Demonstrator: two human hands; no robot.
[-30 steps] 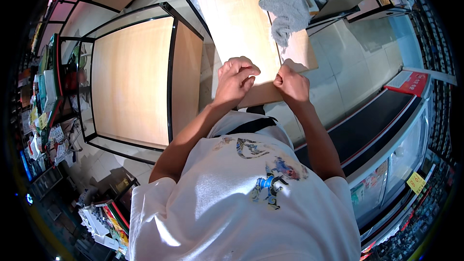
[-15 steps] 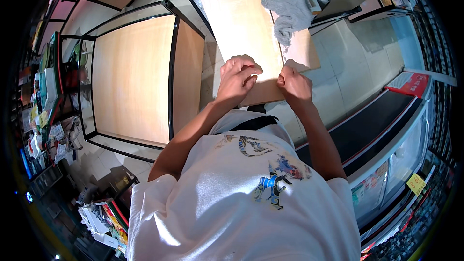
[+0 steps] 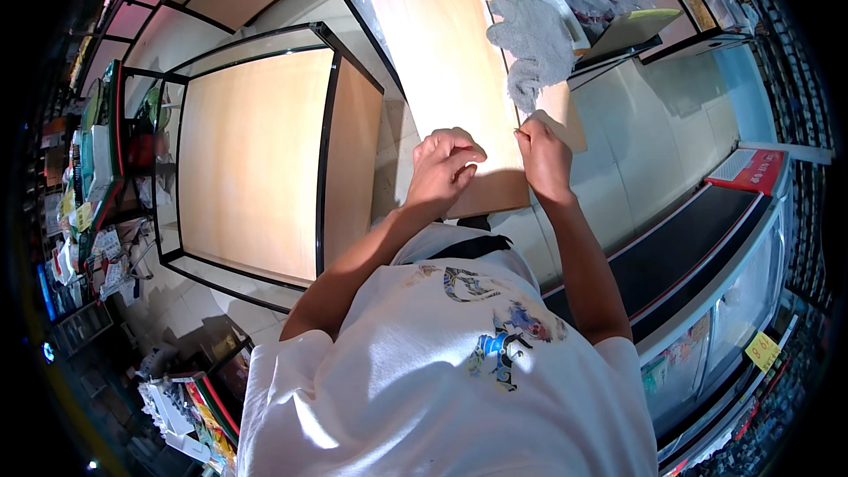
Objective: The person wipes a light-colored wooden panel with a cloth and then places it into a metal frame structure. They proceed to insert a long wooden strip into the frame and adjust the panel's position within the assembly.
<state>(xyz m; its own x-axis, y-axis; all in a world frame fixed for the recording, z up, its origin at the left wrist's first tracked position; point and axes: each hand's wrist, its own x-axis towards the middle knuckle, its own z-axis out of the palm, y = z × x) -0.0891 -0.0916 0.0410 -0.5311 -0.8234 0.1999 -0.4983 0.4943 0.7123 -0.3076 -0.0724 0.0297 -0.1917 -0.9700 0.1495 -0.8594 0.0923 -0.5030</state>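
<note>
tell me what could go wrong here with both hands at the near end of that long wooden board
1. The long pale wooden board juts past its support; pressure from the left hand could tip it.
2. The grey crumpled cloth lies loose beside the right hand and could be knocked off the edge.

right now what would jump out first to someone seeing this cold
Two bare hands at the centre: the left hand curled on the near end of a long pale wooden board, the right hand pinching at its right edge. A grey cloth lies just beyond the right hand.
</note>
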